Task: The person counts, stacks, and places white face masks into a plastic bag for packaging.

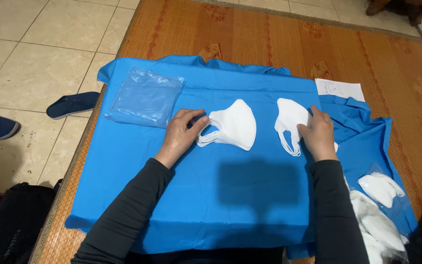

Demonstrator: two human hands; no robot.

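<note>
Two small stacks of white folded face masks lie on a blue cloth [206, 195]. My left hand [181, 132] rests on the ear-loop side of the left stack [235, 124], fingers pinching its edge. The right stack [289, 120] lies a little apart, and my right hand [317, 133] holds its right edge, thumb on top. Both arms wear dark sleeves.
A pile of clear plastic bags [145, 95] lies at the cloth's back left. More white masks in clear wrapping [379, 205] sit at the right. A white paper sheet [339, 89] lies behind. Woven orange mat [269, 39] underneath; blue slippers [72, 104] on the tiled floor at left.
</note>
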